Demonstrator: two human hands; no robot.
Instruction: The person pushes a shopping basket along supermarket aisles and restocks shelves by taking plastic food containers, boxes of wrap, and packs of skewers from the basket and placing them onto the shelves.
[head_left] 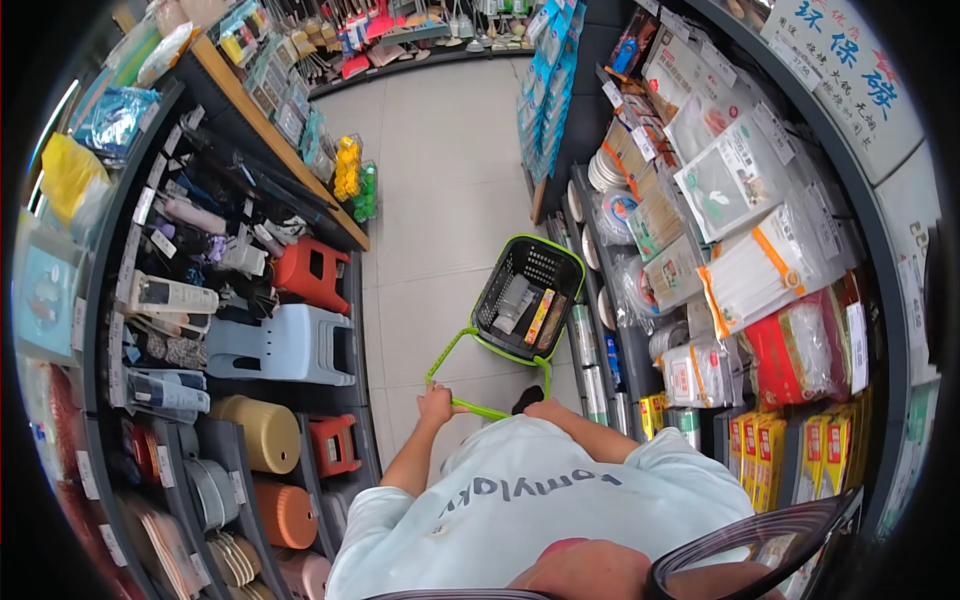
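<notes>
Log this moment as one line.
left hand: on green handle | right hand: near handle, grip unclear | black basket: packaged items inside | aisle: shelves both sides

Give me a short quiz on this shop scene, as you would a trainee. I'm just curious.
1. True or false: the person's left hand is inside the basket.

2. Multiple choice: what colour is the basket's handle?
A) Red
B) Bright green
C) White

3. Fill in the missing word: the big light-blue stool is on the person's ____ side.

Key:
1. False; it holds the handle.
2. B
3. left
</notes>
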